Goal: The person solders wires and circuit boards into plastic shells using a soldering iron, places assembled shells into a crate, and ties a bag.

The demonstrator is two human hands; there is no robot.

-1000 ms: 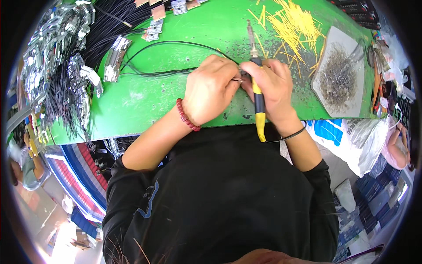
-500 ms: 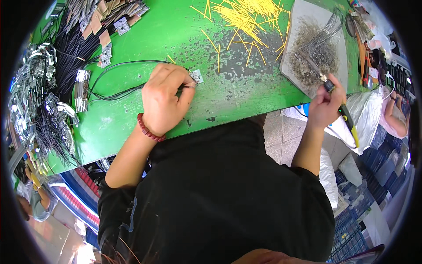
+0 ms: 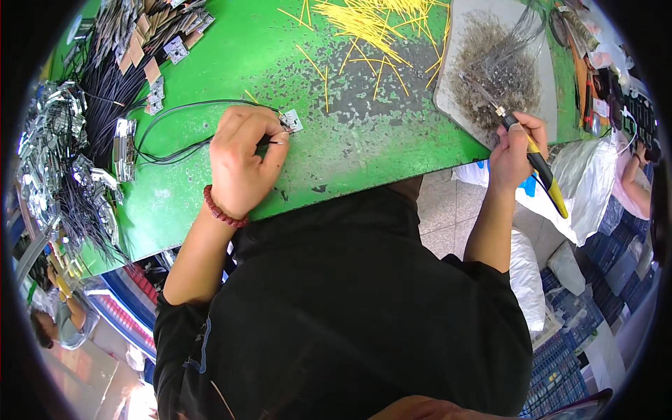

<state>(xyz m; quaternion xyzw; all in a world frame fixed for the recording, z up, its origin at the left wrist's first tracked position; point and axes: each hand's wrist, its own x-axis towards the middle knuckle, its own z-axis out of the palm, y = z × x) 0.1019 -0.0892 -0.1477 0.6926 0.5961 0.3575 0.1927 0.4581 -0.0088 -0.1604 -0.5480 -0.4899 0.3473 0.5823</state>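
Observation:
My left hand (image 3: 241, 157) rests on the green table (image 3: 336, 159), thumb and fingers closed on a black cable (image 3: 168, 115) looping out to the left. Just past the fingertips lies a small white circuit board (image 3: 292, 120); whether the cable joins it is hidden by the fingers. A thin bare end pokes out near my thumb. In my right hand (image 3: 514, 150) is a soldering iron (image 3: 549, 183) with a yellow and black handle, held like a pen. Its metal tip points over the dark crumbly residue (image 3: 507, 73) on a grey slab (image 3: 448, 94).
Yellow thin tubes (image 3: 378, 21) lie scattered at the far middle. Black cables with boards (image 3: 112, 63) and a heap of shiny metal parts (image 3: 49, 133) fill the left side. Tangled fine wire (image 3: 525, 35) sits on the slab's far side. Other people are visible at both edges.
The whole view has shifted slightly, bringing the table contents leftward. The soldering iron has turned in my right hand, showing more yellow handle. My left hand keeps its pinch.

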